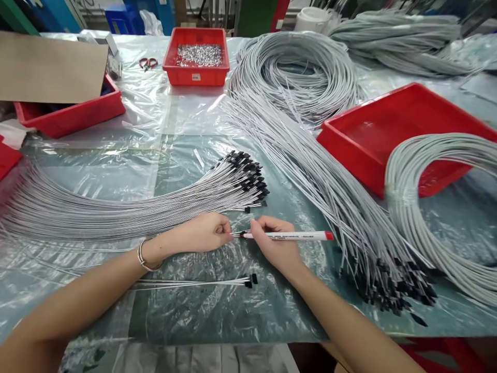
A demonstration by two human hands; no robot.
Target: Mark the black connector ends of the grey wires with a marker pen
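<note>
Centrally in frame, the left hand (212, 232) pinches a cable (235, 234) — the right hand (277, 244) grips a marker (306, 235) lying sideways, tip leftward, toward it.

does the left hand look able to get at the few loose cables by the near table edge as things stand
Probably yes: the left hand sits just beyond the loose cables, and nothing covers their black ends. It would likely need to release the thin cable it pinches first.
</note>
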